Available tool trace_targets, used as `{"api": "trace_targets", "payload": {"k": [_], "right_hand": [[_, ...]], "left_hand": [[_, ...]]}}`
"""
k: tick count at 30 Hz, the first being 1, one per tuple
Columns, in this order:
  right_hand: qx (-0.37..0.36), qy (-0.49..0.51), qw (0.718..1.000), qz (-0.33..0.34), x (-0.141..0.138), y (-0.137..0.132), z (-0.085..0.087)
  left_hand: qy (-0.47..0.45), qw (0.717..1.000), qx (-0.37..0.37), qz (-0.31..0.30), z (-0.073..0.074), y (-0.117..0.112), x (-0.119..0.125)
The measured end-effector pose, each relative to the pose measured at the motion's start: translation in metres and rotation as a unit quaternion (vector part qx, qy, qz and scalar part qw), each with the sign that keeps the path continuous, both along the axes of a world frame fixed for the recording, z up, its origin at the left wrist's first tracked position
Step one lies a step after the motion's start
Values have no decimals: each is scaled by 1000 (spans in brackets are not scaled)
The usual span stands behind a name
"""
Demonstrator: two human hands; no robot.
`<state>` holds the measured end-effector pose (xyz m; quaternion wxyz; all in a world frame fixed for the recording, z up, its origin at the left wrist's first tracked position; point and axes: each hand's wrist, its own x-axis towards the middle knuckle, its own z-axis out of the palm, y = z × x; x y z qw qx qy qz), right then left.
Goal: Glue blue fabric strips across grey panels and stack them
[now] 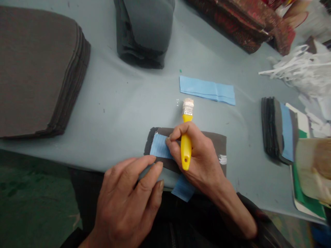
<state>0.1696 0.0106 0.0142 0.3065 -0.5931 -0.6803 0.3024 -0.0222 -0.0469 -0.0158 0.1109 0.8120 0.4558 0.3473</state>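
My right hand (198,150) holds a yellow-handled brush (186,151), its bristles pointing away from me and coated white. Thumb and forefinger of that hand also touch a light blue strip (161,146) lying across a dark grey-brown fabric piece (216,143). White smears mark the fabric's right end. My left hand (131,193) has its fingers stretched out, the forefinger tip at the fabric's lower left edge. Another blue piece (183,188) sticks out below my right hand, over the table's edge; whether it joins the first strip is hidden.
Folded blue strips (207,90) lie beyond the brush. Stacks of dark fabric stand at left (38,72) and top (147,31). At right are a small stack with a blue band (278,131), a pale container (312,168) and white scraps (307,69). A stained dark red bundle (232,20) lies behind.
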Motion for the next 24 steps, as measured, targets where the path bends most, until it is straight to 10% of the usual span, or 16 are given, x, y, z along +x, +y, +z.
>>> {"api": "trace_targets", "payload": {"k": [24], "right_hand": [[5, -17, 1000, -9, -5, 1, 1]], "left_hand": [[72, 997, 25, 20, 0, 12, 1]]}}
